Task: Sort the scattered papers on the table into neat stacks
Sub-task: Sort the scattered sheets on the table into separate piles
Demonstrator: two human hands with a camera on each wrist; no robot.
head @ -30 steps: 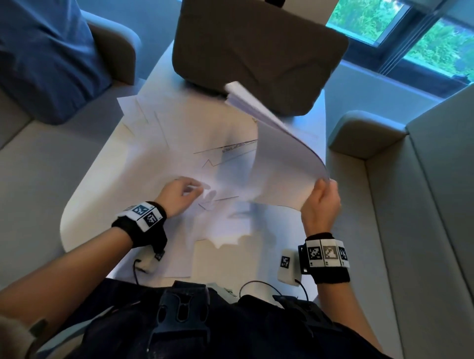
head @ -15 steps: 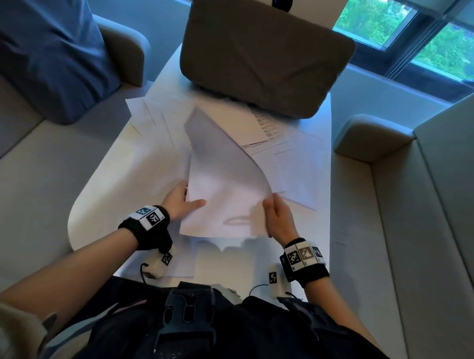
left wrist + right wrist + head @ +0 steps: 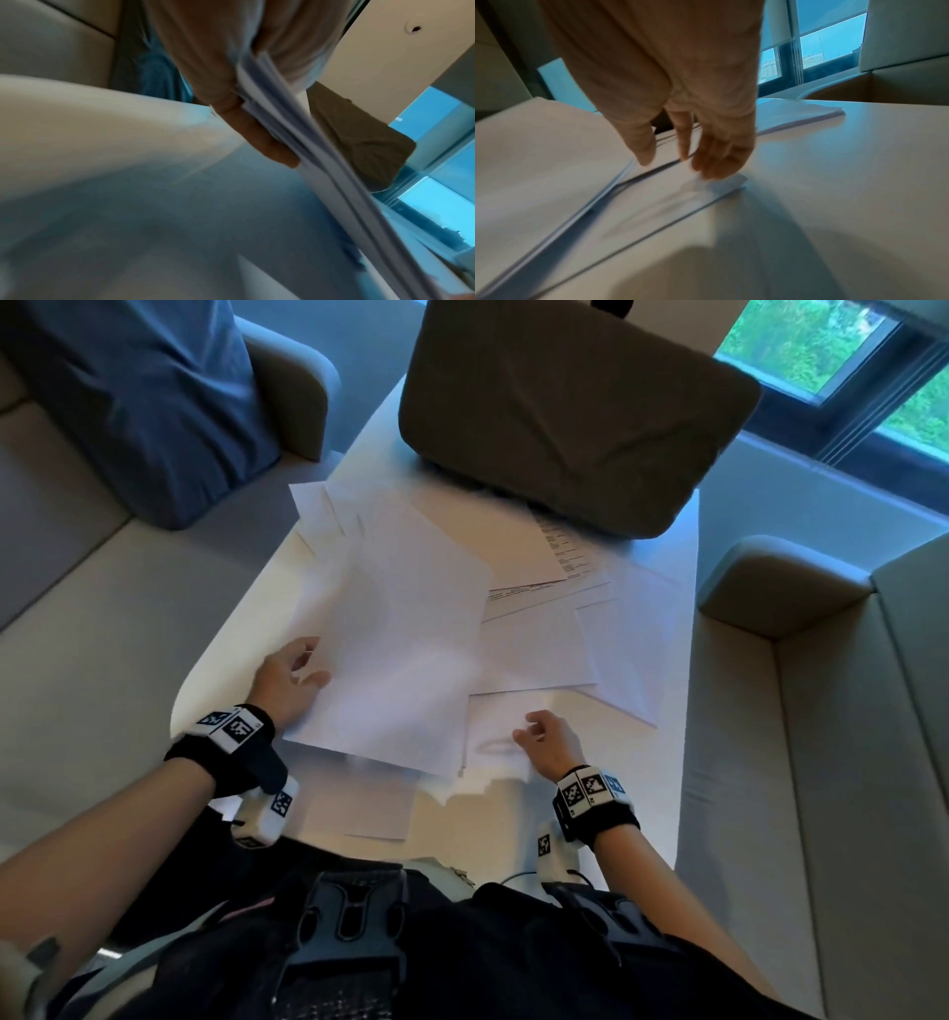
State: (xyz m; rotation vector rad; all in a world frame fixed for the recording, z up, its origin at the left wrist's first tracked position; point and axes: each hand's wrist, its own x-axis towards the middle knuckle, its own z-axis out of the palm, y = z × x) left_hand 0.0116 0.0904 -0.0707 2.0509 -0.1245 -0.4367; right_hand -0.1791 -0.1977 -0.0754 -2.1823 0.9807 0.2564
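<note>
White papers lie scattered over the white table (image 3: 637,762). My left hand (image 3: 308,672) grips the left edge of a stack of blank sheets (image 3: 400,649). In the left wrist view the thumb (image 3: 257,142) and the fingers above pinch that stack (image 3: 321,178), which is raised off the table. My right hand (image 3: 534,737) is apart from the stack, its relaxed fingers (image 3: 713,162) touching the corner of a loose sheet (image 3: 675,203) lying flat near the front edge. Printed sheets (image 3: 554,567) lie further back, and more blank sheets (image 3: 631,634) to the right.
A grey cushion (image 3: 565,413) sits on the far end of the table. A blue cushion (image 3: 144,403) lies on the beige sofa (image 3: 92,618) to the left. More sofa seats (image 3: 821,762) run along the right, with a window (image 3: 821,341) behind.
My right hand swung the lifted sheets from the right over onto the left hand's stack and let go. It has now moved right, down onto a loose sheet.
</note>
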